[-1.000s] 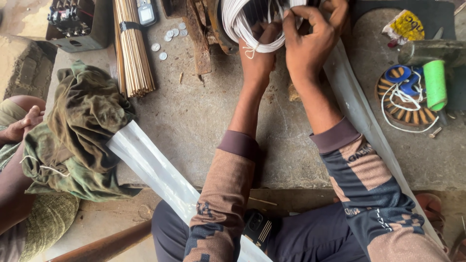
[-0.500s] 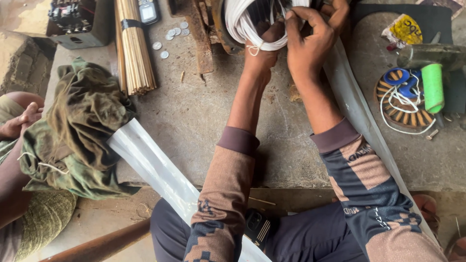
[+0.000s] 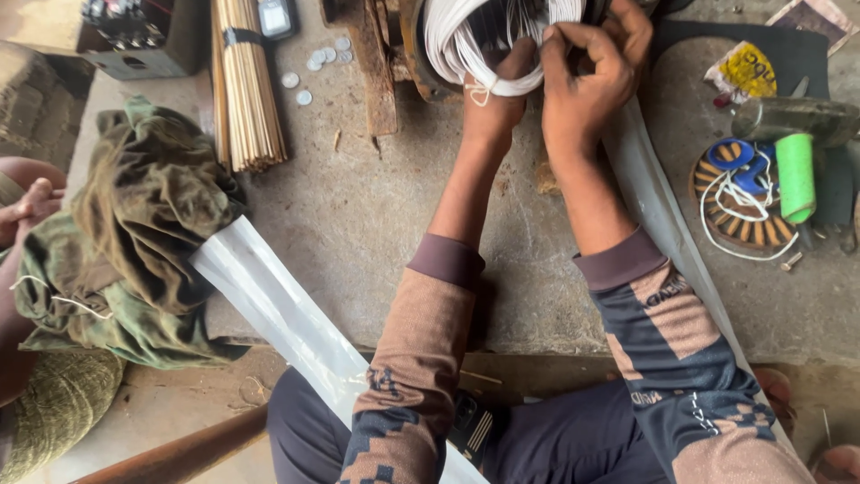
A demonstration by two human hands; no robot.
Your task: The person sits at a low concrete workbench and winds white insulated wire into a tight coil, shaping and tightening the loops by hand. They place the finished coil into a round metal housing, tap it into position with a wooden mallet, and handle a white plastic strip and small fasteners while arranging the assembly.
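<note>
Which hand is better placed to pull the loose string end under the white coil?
Probably the left. The left hand sits under the white coil, right beside the string knot. The right hand rests higher, its fingers curled over the coil's strands, seemingly steadying them.

Both arms reach straight forward, sleeves pushed back to mid-forearm. The left hand [image 3: 495, 106] and right hand [image 3: 584, 79] sit close together — fingers curled, pinching, knuckles toward the camera.
</note>
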